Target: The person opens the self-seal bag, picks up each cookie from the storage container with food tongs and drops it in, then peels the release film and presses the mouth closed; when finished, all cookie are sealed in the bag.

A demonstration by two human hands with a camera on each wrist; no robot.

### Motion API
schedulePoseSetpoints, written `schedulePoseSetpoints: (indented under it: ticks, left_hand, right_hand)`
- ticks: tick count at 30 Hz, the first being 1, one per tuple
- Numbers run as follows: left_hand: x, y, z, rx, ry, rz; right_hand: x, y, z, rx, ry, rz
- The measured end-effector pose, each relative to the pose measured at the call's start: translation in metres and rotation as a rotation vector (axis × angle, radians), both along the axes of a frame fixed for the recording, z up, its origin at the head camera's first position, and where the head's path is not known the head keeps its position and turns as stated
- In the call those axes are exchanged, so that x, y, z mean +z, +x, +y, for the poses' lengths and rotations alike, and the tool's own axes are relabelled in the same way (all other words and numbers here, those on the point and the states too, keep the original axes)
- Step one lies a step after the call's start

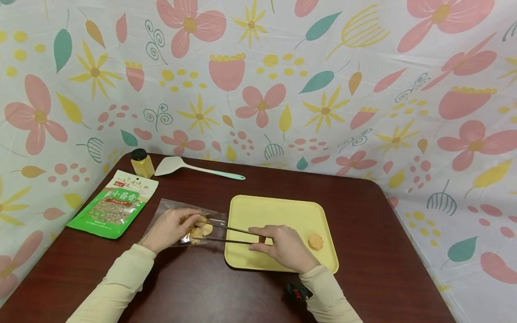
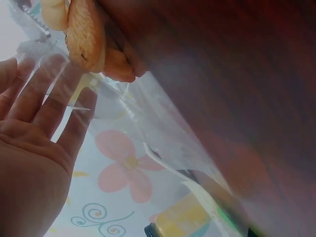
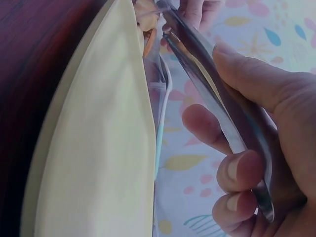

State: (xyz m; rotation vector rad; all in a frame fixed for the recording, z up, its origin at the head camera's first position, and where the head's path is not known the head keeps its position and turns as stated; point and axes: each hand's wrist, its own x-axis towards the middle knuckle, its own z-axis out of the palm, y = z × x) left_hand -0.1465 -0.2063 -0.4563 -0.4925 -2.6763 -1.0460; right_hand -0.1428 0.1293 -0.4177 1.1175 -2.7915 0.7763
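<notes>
A clear plastic bag (image 1: 165, 207) holding several light-brown cookies (image 1: 207, 229) lies left of the yellow tray (image 1: 278, 208). My left hand (image 1: 173, 228) is at the bag's open end, thumb and index finger close together on its film. In the left wrist view the film lies across the other fingers, with browned cookies (image 2: 85, 37) just beyond the fingertips. My right hand (image 1: 284, 246) grips long metal tongs (image 1: 238, 230) between thumb and fingers. The two arms of the tongs are spread, their tips reaching among the cookies. One scalloped round cookie (image 1: 315, 242) sits on the tray's right side.
A green and white seasoning pouch (image 1: 115, 204) lies at the table's left. Behind it stand a yellow jar with a black lid (image 1: 142, 163) and, lying beside that, a white spatula (image 1: 177, 166). A flowered cloth (image 1: 262, 89) hangs behind the dark table (image 1: 375, 233).
</notes>
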Motion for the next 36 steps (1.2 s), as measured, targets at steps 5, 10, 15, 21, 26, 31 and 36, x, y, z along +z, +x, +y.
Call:
schedulePoseSetpoints:
  ticks: [5, 10, 15, 21, 26, 31, 36]
  left_hand:
    - [0.000, -0.001, 0.000, 0.001, 0.000, -0.007]
    - [0.001, 0.000, 0.000, 0.003, -0.008, -0.010]
    - [0.003, 0.000, 0.000, 0.006, -0.013, -0.015]
    - [0.002, 0.001, 0.001, 0.008, -0.007, -0.013]
    - [0.000, 0.000, 0.000, 0.004, -0.001, -0.016]
    - [0.000, 0.001, 0.000, 0.004, -0.001, -0.018]
    - [0.002, 0.001, 0.000, 0.009, -0.008, -0.016]
  right_hand:
    - [0.001, 0.004, 0.013, -0.018, -0.021, -0.003]
    - [0.001, 0.008, 0.027, -0.051, -0.044, 0.007]
    - [0.002, 0.013, 0.042, -0.109, -0.046, 0.029]
    - [0.005, 0.016, 0.058, -0.178, -0.061, 0.005]
    - [0.009, 0.020, 0.068, -0.233, -0.080, 0.000]
    - [0.010, 0.025, 0.084, -0.304, -0.102, -0.029]
    - [0.007, 0.029, 0.104, -0.374, -0.109, -0.040]
